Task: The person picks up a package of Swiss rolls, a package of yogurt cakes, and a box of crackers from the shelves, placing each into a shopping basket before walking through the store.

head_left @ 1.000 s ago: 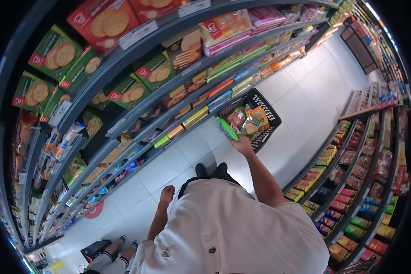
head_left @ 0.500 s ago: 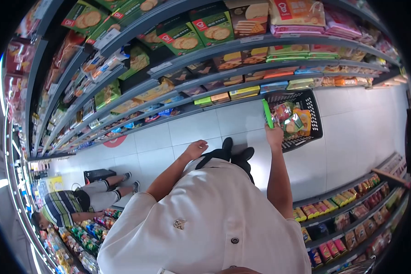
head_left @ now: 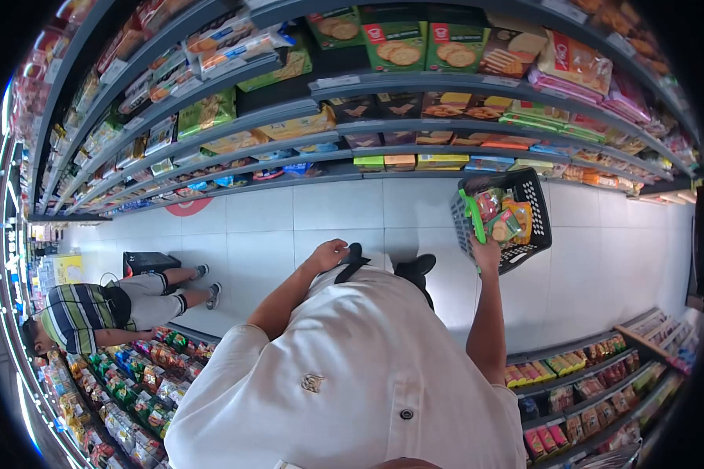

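My right hand (head_left: 486, 254) is wrapped round the green handle (head_left: 474, 218) of a black shopping basket (head_left: 536, 205). Inside the basket lie several packaged foods, among them a yellow bag (head_left: 519, 222) and a green-and-white pack (head_left: 502, 225). The basket hangs at my right side, its handle tipped to the left. My left hand (head_left: 328, 255) is held low in front of my left hip, its fingers loosely bent and no object visible in them.
Shelves of biscuit boxes (head_left: 395, 45) and snack packs run along the far side. Low racks of packets (head_left: 571, 362) stand behind me on the right. At the left, another person in a striped shirt (head_left: 82, 313) stands by snack racks, near a black basket (head_left: 150, 263).
My view has turned, so the shelves sit further right. The striped-shirt person appears lower and further left. My right hand keeps hold of the basket; my feet have shifted in a step.
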Available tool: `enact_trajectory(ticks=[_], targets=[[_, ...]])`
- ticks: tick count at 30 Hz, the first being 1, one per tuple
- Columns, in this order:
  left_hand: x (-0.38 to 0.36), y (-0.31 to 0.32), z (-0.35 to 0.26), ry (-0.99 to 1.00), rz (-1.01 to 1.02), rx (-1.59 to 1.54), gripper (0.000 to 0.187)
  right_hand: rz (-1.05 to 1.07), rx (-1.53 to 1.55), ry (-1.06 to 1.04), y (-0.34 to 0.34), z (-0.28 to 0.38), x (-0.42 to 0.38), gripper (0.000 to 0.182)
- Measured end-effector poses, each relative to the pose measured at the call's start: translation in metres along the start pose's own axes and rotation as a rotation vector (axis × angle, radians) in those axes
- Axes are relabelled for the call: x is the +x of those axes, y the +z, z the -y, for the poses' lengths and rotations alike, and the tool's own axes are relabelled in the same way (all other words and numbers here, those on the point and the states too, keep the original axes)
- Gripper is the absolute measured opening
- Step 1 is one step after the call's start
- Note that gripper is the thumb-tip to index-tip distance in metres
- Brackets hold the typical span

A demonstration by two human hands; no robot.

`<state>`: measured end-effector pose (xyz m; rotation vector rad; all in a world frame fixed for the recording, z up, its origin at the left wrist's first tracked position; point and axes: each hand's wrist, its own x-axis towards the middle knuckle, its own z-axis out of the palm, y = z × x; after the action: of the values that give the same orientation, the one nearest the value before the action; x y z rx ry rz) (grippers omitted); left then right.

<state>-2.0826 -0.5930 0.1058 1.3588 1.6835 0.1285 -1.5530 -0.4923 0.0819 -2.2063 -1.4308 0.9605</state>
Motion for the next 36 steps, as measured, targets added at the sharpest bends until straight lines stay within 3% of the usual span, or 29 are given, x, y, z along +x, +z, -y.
enact_trajectory(ticks=[7, 15, 19, 22, 24, 29, 31, 36], targets=[[-0.001, -0.052, 0.135, 0.015, -0.017, -0.138, 0.051, -0.051, -0.094, 0.010, 0.083, 0.054, -0.079, 0.043], [-0.043, -0.121, 0.324, -0.115, -0.038, -0.143, 0.046, -0.135, -0.082, 0.037, 0.184, 0.134, -0.152, 0.041], [-0.061, -0.138, 0.372, -0.199, -0.066, -0.119, 0.045, -0.088, 0.032, 0.072, 0.207, 0.185, -0.180, 0.043], [-0.067, -0.139, 0.385, -0.177, -0.122, -0.248, 0.043, -0.074, 0.026, 0.098, 0.224, 0.200, -0.189, 0.043], [-0.064, -0.129, 0.383, -0.175, -0.106, -0.351, 0.042, -0.162, -0.043, -0.043, 0.242, 0.181, -0.184, 0.043], [-0.068, -0.120, 0.339, -0.168, -0.020, -0.397, 0.044, -0.142, 0.016, -0.008, 0.241, 0.186, -0.192, 0.042], [-0.065, -0.117, 0.324, 0.004, 0.009, -0.280, 0.043, -0.135, 0.030, 0.014, 0.243, 0.179, -0.189, 0.043], [-0.075, -0.146, 0.230, 0.144, 0.115, -0.485, 0.038, -0.157, -0.020, 0.066, 0.243, 0.187, -0.204, 0.044]])
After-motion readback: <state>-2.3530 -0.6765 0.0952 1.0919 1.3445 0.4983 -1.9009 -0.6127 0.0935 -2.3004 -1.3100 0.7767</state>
